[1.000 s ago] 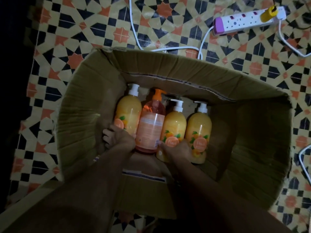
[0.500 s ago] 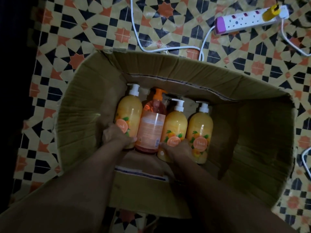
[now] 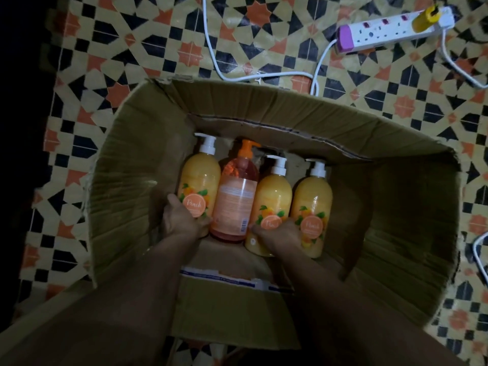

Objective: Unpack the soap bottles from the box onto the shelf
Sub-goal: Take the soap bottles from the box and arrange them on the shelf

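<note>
**Four bottles in the box, none seen on a shelf**

The cardboard box stood open on the patterned floor tiles. Four soap bottles lay close together on its bottom, their pumps pointing toward the far wall. From the person's left these were the first peach bottle, the orange bottle, the third peach bottle and the fourth peach bottle.

Both arms reached down into the box. The left hand gripped the lower end of the first peach bottle, with its fingers curled round the outer side. The right hand was wrapped round the base of the third peach bottle. In the dim light I could not tell whether it also caught the fourth peach bottle just beside it.

No shelf was in view, so nothing showed how many bottles, if any, had already been put away. The bare cardboard to the right of the row and on the near side hinted that some might have gone, but that was only a guess.

As the scene lay, two bottles were gripped but not yet lifted clear. The orange bottle sat untouched between the hands. By my reckoning, the lift, the carry to the shelf and at least one more trip were left to do.

A power strip and a white cable lay on the tiles beyond the box, apart from the work.
</note>
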{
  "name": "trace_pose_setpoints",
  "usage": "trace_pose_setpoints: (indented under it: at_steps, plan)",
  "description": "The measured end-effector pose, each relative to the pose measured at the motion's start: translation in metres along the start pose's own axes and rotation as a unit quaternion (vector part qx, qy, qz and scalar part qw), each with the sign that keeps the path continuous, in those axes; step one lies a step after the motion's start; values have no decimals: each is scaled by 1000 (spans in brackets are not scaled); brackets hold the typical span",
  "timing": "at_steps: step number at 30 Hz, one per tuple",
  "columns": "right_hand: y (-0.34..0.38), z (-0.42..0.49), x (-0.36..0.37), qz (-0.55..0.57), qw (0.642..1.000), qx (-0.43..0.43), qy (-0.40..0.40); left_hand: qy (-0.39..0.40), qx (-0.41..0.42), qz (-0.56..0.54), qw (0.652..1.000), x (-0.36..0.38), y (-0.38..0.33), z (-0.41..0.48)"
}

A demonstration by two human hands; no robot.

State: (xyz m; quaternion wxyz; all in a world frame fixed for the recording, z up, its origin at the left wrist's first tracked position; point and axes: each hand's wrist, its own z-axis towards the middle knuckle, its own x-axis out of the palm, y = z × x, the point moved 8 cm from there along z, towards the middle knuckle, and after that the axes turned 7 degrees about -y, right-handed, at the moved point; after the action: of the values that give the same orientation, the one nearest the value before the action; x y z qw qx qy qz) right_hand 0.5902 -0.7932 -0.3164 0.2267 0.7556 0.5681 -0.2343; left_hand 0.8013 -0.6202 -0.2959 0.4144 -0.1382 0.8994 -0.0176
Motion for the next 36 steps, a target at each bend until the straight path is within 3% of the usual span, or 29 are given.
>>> trace_pose_setpoints:
  at_steps: [6,9,17,23,29,33,36]
  plan:
    - [-4,-6,2,41,999,5,-11,38,19,33,999,-6,-2,1]
    - [-1,-4,-1,10,1000,1,-4,44,17,70,996,-11,-8,3]
    - [6,-14,-20,7,999,38,18,-44,51,159,985,-34,-39,-25]
    - [-5,-15,-13,91,988,82,91,39,-16,251,967,-29,-45,-38]
    - [-5,-27,-20,125,983,100,90,79,-70,107,989,-15,-27,-33]
    - [0,-32,-24,129,982,91,101,123,-64,77,987,-20,-16,-29]
    - [-1,-42,-28,153,981,76,87,143,-84,-14,986,-24,-16,-35]
